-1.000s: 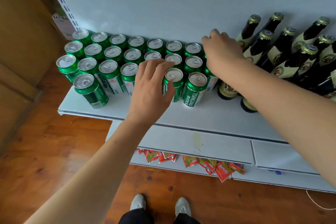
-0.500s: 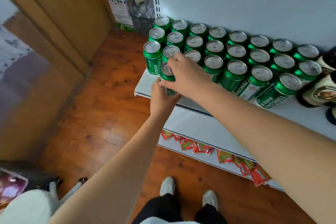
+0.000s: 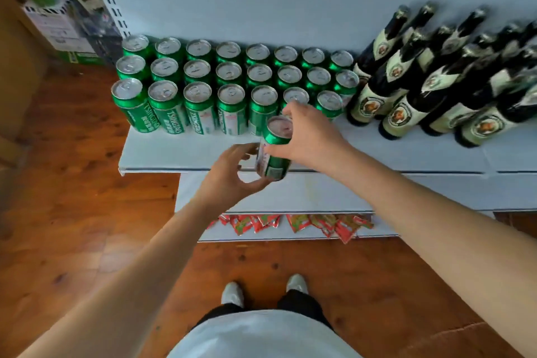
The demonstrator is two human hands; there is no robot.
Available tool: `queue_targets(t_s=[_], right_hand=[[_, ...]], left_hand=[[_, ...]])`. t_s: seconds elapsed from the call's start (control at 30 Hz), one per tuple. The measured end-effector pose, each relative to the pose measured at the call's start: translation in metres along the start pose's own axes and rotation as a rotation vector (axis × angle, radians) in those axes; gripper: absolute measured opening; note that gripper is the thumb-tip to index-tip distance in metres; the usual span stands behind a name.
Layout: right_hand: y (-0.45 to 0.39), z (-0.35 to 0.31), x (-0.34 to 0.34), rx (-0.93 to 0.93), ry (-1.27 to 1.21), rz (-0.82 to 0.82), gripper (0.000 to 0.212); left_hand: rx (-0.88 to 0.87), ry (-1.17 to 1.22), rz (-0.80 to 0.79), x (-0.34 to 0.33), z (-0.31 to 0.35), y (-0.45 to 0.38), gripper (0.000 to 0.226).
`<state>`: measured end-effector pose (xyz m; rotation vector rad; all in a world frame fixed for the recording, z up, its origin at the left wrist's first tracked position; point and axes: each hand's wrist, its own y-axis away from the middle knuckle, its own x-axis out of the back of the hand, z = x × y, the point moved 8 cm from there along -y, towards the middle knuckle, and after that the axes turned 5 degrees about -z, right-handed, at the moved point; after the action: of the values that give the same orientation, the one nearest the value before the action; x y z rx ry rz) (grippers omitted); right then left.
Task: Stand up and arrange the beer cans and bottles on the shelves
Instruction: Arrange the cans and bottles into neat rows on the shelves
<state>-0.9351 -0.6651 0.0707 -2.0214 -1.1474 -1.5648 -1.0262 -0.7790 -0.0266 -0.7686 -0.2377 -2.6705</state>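
A green beer can point(image 3: 274, 151) is held upright above the front edge of the white shelf point(image 3: 162, 154). My right hand point(image 3: 312, 136) grips it from the right near its top. My left hand point(image 3: 229, 174) curls round its lower part from the left. Behind it stand three rows of green cans point(image 3: 200, 90), upright and close together. To their right stand several dark beer bottles point(image 3: 421, 78) with cream labels, packed closely.
A lower white shelf point(image 3: 290, 197) juts out under the top one, with red snack packets point(image 3: 290, 224) hanging below it. Boxes point(image 3: 58, 23) stand at the far left beside the shelf post. Wooden floor point(image 3: 72, 212) and my shoes lie below.
Both hands have brought one can from the left front corner of the block to the middle front of the shelf. The camera has swung back to the right, bringing the bottles into view.
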Motion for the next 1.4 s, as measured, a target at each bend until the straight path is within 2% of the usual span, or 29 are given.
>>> queue_targets(t_s=[0.07, 0.13, 0.2, 0.3, 0.4, 0.47, 0.57, 0.77, 0.9, 0.97, 1.13, 1.27, 1.4], right_hand=[[0.016, 0.061, 0.024, -0.181, 0.019, -0.013, 0.067], [0.025, 0.111, 0.043, -0.328, 0.032, 0.019, 0.063], [0.025, 0.146, 0.054, -0.403, 0.035, 0.086, 0.063], [0.008, 0.172, 0.053, -0.37, 0.013, 0.171, 0.061], [-0.017, 0.173, 0.042, -0.286, -0.012, 0.198, 0.058], [-0.029, 0.17, 0.037, -0.244, 0.06, 0.233, 0.056], [-0.039, 0.17, 0.034, -0.201, 0.216, 0.269, 0.052], [-0.044, 0.175, 0.031, -0.12, 0.257, 0.323, 0.046], [-0.035, 0.17, 0.03, -0.144, 0.308, 0.324, 0.058], [-0.018, 0.171, 0.035, -0.178, 0.216, 0.395, 0.065], [0.059, 0.209, 0.051, -0.362, -0.124, 0.723, 0.049], [0.07, 0.267, 0.053, -0.474, -0.324, 0.676, 0.064], [0.047, 0.303, 0.055, -0.441, -0.436, 0.614, 0.066]], left_hand=[[-0.087, -0.163, -0.103, -0.016, 0.024, -0.015, 0.054], [-0.2, -0.298, 0.001, -0.017, 0.055, -0.033, 0.038], [-0.302, -0.42, 0.115, -0.025, 0.087, -0.053, 0.037], [-0.354, -0.608, 0.181, -0.046, 0.118, -0.088, 0.052], [-0.289, -0.732, 0.112, -0.065, 0.119, -0.118, 0.064], [-0.264, -0.766, 0.069, -0.072, 0.113, -0.126, 0.065], [-0.255, -0.762, 0.076, -0.074, 0.108, -0.127, 0.067], [-0.239, -0.773, 0.053, -0.081, 0.105, -0.122, 0.073], [-0.234, -0.86, 0.003, -0.084, 0.107, -0.121, 0.078], [-0.221, -0.895, -0.04, -0.084, 0.111, -0.124, 0.077], [-0.144, -0.687, -0.027, -0.083, 0.146, -0.132, 0.065], [-0.089, -0.492, -0.034, -0.104, 0.171, -0.145, 0.06], [-0.086, -0.411, -0.001, -0.129, 0.184, -0.165, 0.062]])
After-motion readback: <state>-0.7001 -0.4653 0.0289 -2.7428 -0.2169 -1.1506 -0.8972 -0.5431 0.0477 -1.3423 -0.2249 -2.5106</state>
